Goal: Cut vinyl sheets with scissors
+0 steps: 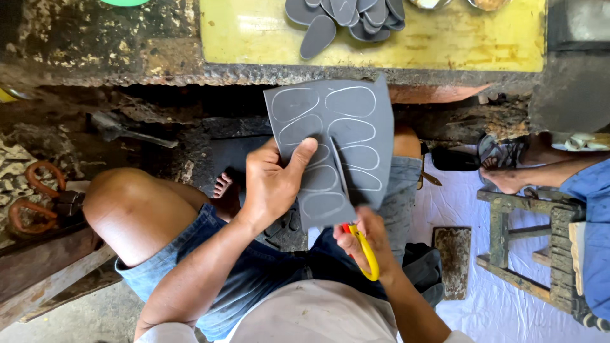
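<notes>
I have my left hand (272,184) clamped on a grey foam sheet (337,149), thumb pressed flat across its face and fingers behind its left edge, so the sheet stands nearly upright above my lap. White chalk ovals (351,101) are drawn on it in two columns, and a cut runs up the middle from the bottom edge, between the columns, so the left strip sits slightly in front of the right one.

My right hand (367,238) is just below the sheet's lower edge, closed around the yellow handles of a pair of scissors (365,251). The blades are hidden behind the fingers and the sheet, so I cannot tell how far apart they stand. The two hands are close together, left above and slightly left of the right.

Beyond the sheet, past my left hand, a yellow table (445,41) carries a heap of grey oval cut-outs (346,16) already separated from foam. Well off to the right of my right hand stands a worn wooden stool (527,244), with another person's sandalled foot (502,171) just above it. Far out left of my left hand lie rusty pincers (38,197) on a dark bench.
</notes>
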